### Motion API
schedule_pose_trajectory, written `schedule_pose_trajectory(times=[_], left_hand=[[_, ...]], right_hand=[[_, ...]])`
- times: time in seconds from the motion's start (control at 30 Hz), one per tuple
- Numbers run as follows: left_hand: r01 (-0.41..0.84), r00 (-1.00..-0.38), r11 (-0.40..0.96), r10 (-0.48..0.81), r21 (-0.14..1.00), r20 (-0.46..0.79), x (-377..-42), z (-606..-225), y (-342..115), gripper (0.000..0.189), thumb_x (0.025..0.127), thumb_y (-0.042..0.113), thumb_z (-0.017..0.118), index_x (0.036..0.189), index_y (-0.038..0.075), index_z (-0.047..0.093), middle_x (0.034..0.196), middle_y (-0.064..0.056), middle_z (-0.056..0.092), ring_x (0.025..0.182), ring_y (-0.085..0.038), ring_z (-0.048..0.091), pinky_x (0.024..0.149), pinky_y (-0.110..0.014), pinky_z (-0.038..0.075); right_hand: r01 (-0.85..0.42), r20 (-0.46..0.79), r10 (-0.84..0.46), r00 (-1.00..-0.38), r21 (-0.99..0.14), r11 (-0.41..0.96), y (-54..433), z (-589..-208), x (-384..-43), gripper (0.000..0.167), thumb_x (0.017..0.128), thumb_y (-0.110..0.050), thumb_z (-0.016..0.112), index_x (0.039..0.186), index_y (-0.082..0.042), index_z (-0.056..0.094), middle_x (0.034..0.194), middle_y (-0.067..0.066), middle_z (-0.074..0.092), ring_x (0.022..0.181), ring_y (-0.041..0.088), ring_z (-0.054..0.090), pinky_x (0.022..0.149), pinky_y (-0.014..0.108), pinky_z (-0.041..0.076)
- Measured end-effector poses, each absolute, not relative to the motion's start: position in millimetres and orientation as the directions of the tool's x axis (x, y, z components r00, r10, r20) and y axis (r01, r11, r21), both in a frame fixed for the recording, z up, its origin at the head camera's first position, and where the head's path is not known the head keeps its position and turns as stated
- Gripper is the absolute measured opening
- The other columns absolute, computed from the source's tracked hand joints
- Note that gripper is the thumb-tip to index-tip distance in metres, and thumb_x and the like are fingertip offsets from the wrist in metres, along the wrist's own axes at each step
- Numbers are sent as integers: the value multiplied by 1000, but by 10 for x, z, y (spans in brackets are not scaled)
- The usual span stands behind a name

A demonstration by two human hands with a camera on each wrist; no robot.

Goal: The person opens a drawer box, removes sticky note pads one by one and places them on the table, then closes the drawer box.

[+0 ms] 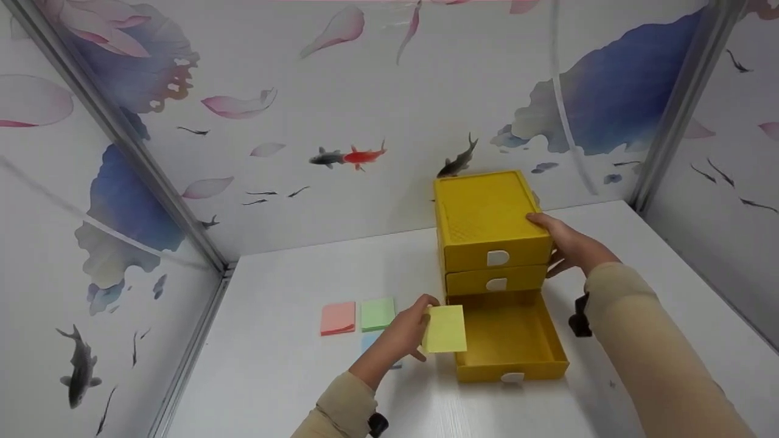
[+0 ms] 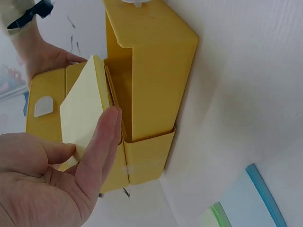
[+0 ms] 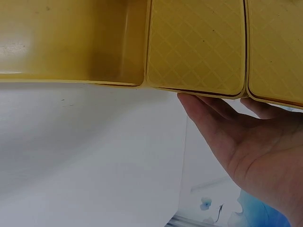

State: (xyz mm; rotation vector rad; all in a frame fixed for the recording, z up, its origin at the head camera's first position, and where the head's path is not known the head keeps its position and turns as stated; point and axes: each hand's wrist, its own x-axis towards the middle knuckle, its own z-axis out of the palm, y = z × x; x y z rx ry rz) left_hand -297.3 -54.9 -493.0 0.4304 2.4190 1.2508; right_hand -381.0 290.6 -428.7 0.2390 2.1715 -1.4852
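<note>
In the head view my left hand (image 1: 398,334) pinches a pad of yellow sticky notes (image 1: 447,329) between thumb and fingers, over the left edge of a pulled-out drawer (image 1: 481,373). The left wrist view shows the thumb on one face of the pad (image 2: 83,109) and straight fingers behind it. That drawer is the bottom one of a yellow three-drawer box (image 1: 487,210); its inside is bare, and the two drawers above are closed. My right hand (image 1: 575,244) touches the box, thumb at its top right edge and extended fingers (image 3: 201,113) against its side.
Left of the box lie a pink sticky-note pad (image 1: 338,317), a green pad (image 1: 377,314) and a blue pad (image 1: 370,344), the last partly hidden by my left hand. Patterned panels (image 1: 274,213) wall in the white table (image 1: 274,292) at the back and both sides.
</note>
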Motion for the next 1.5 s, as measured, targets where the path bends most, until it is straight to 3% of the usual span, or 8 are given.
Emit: schedule_pose_trajectory(times=[0.3, 0.5, 0.73, 1.0, 1.2, 1.5], left_hand=[[-7, -904, 525, 360, 851, -230, -2968, -4958, -844, 45, 95, -10, 48, 128, 19, 47, 106, -12, 53, 89, -27, 59, 61, -46, 57], [-33, -929, 513, 300, 858, -215, -2946, -4984, -1074, 47, 94, -7, 55, 134, 17, 49, 112, -15, 55, 88, -27, 61, 61, -41, 57], [-43, -948, 464, 259, 885, -182, -2932, -5019, -1385, 48, 95, -7, 52, 141, 5, 43, 115, -21, 56, 83, -26, 63, 61, -39, 57], [-84, -964, 472, 186, 878, -192, -2917, -5092, -1659, 36, 97, -4, 52, 131, -11, 42, 119, -27, 56, 88, -26, 64, 63, -36, 57], [-112, -974, 490, 116, 864, -192, -2899, -5142, -1861, 30, 99, 1, 51, 128, -6, 45, 111, -20, 62, 78, -21, 64, 63, -35, 57], [-152, -980, 562, 23, 813, -199, -2932, -5214, -2135, 39, 99, 6, 54, 136, -3, 44, 105, -16, 63, 73, -20, 63, 62, -34, 53]], right_hand=[[386, -465, -127, -876, -834, 394, 2901, -4288, -3804, 101, 90, -77, 26, 150, 4, 16, 130, 27, 47, 107, 37, 58, 88, 50, 50], [393, -473, -121, -873, -828, 399, 2906, -4293, -3797, 101, 89, -78, 28, 150, 2, 17, 129, 25, 49, 107, 37, 58, 89, 49, 50], [413, -487, -110, -866, -822, 393, 2910, -4296, -3802, 103, 88, -80, 28, 151, 0, 16, 130, 23, 48, 109, 37, 55, 90, 49, 50], [429, -496, -105, -862, -823, 372, 2909, -4299, -3803, 105, 86, -81, 30, 153, -1, 13, 134, 24, 45, 113, 39, 53, 91, 50, 49], [435, -501, -108, -859, -824, 364, 2895, -4299, -3815, 105, 88, -79, 30, 152, 2, 12, 135, 27, 43, 114, 41, 53, 91, 50, 49], [430, -496, -106, -862, -826, 366, 2895, -4306, -3821, 104, 88, -79, 30, 152, 1, 12, 133, 26, 45, 111, 40, 54, 90, 51, 49]])
